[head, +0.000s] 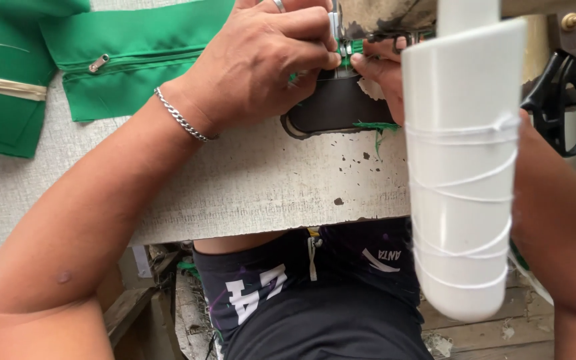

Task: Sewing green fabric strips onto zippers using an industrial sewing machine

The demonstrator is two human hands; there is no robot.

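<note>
Your left hand (261, 63) and right hand (380, 70) met at twelve o'clock, fingers pinched together on a small green fabric piece (351, 48) under the sewing machine's needle (335, 23). Green zippered cloth (135, 53) lay at ten o'clock; black scissors (558, 100) at two o'clock, beyond a white plastic tube (465, 167).

A small green fabric piece (351, 48) is pinched at the far centre of the table, under the needle area of a sewing machine. Most of it is hidden by fingers; only a narrow green strip is seen. It is lying flat on a dark plate (331, 107). Loose green threads (376, 127) are seen on the plate's near edge.
</note>
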